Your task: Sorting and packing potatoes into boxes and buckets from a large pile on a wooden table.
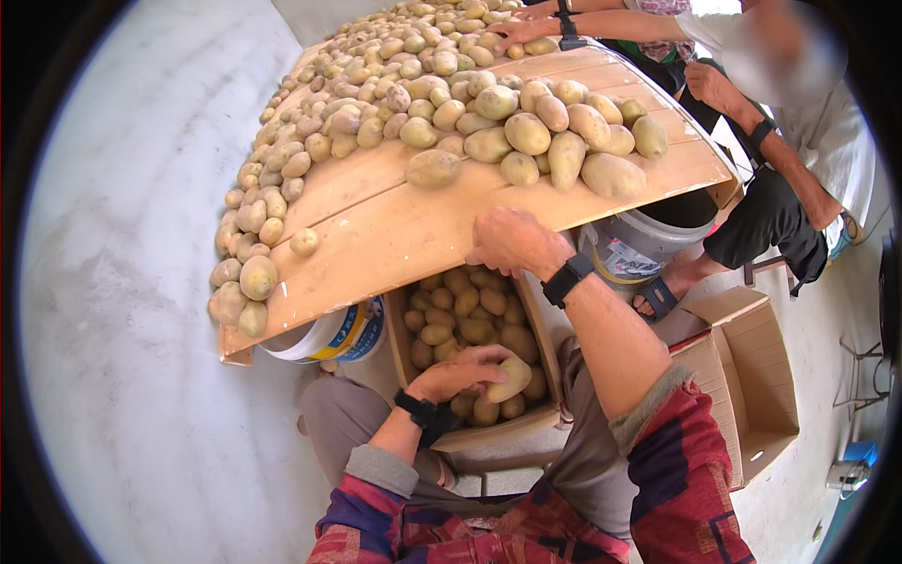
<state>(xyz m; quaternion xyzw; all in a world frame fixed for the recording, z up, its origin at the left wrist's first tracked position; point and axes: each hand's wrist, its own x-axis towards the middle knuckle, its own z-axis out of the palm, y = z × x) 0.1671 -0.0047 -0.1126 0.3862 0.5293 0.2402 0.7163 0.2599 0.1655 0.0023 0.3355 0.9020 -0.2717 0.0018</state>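
My left hand (461, 375) is over a cardboard box (405, 381) between my knees, its fingers around a pale potato (512, 381). Many potatoes (478, 330) fill the box beneath it. My right hand (518, 243) is at the near edge of a wooden table (380, 247), above the box's far right corner. Its fingers curl downward, and the back of the hand hides whether anything is in them. Beyond it, a broad heap of potatoes (423, 84) covers much of the tabletop. One large potato (433, 168) lies at the heap's near side.
Under the table's left corner stands a white, blue and yellow bucket (352, 331). A grey bucket (645, 240) is below its right side. An open cardboard box (761, 388) rests on the floor to my right. Other people's hands (521, 32) reach over the table's far right.
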